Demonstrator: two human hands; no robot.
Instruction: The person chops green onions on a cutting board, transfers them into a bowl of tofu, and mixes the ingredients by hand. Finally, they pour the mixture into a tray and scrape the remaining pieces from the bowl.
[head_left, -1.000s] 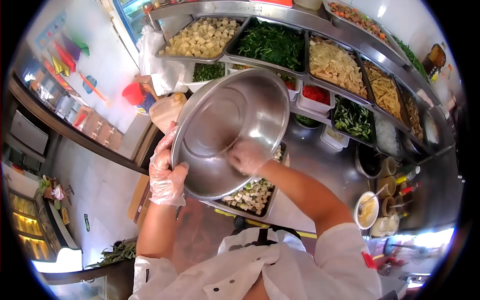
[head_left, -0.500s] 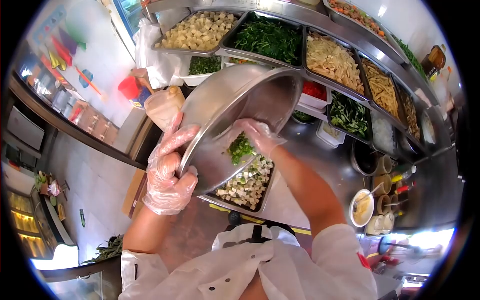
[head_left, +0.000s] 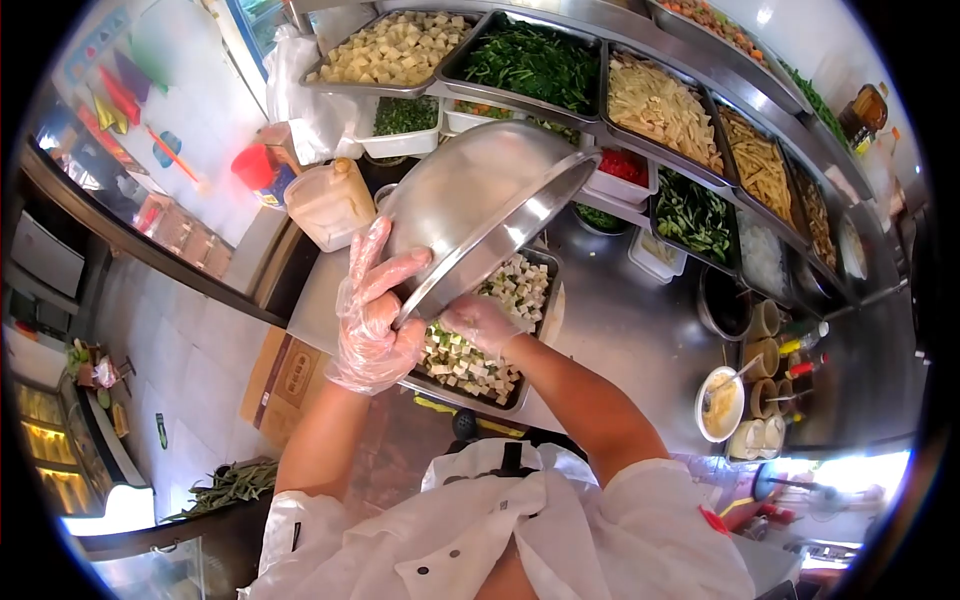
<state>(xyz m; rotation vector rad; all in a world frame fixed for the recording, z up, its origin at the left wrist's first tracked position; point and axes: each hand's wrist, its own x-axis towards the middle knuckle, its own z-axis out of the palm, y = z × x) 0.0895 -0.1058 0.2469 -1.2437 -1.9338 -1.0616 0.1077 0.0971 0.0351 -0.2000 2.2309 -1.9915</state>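
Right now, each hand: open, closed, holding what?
Left hand: closed on the rim of the tipped bowl.
Right hand: over the tray, grip cannot be told.

A large tilted stainless-steel mixing bowl [head_left: 480, 195] roofed most of the rectangular metal tray of diced tofu [head_left: 465, 397], leaving its near end open. Bare steel counter [head_left: 610, 330] lay free to the right, bounded by small white plastic tubs [head_left: 655, 258].

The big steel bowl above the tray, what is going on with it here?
A person in clear plastic gloves tilts a large round stainless steel bowl steeply over a rectangular metal tray. The left hand grips the bowl's rim. The right hand is under that rim, close above the white cubes with chopped greens in the tray. The bowl's inside faces away, so its contents are hidden.
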